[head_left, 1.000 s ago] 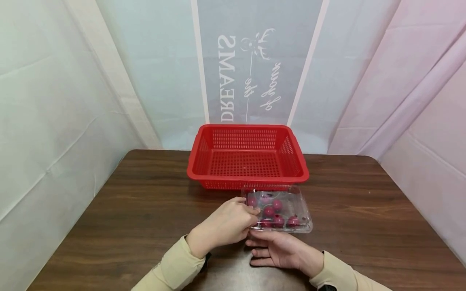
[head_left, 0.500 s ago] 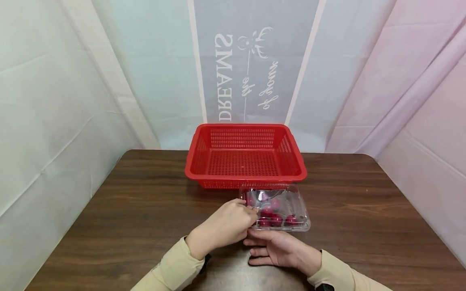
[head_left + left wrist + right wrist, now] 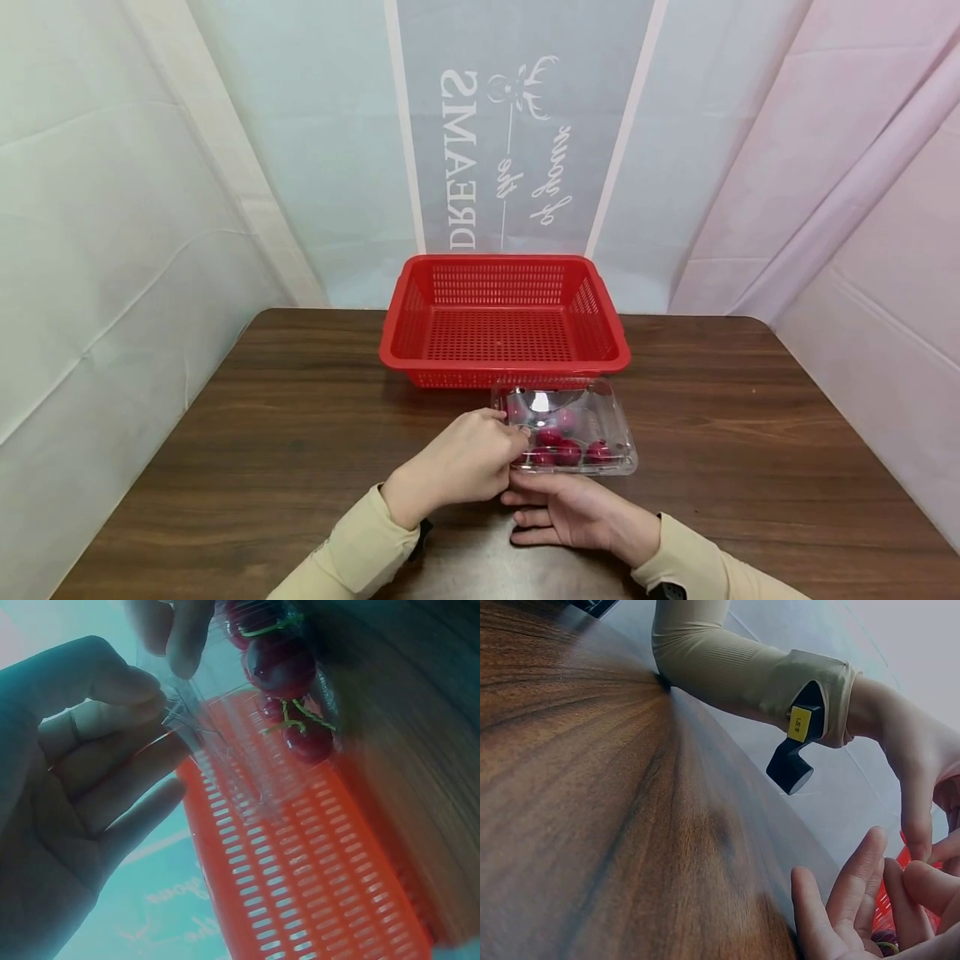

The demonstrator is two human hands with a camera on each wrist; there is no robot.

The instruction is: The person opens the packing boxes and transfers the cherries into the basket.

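Observation:
A clear plastic clamshell box (image 3: 600, 417) of dark red cherries (image 3: 569, 452) lies in front of the basket, its lid down over them. At its front left corner my left hand (image 3: 465, 458) pinches the plastic edge; the left wrist view shows the thumb and index finger of this hand (image 3: 67, 765) at the rim. My right hand (image 3: 581, 512) holds the front edge between thumb and index finger, its other fingers stretched out to the left. Green stems show on the cherries (image 3: 281, 664) close up. In the right wrist view, fingers mostly hide the box.
Directly behind the box stands a red perforated plastic basket (image 3: 498, 365), with nothing seen inside. Both are on a dark wooden table (image 3: 300, 433). Pale cloth (image 3: 337, 167) with printed lettering hangs behind the table and along its sides.
The head view has shifted slightly. Glare on the box lid has grown brighter. Both hands keep nearly the same place on the plastic edge.

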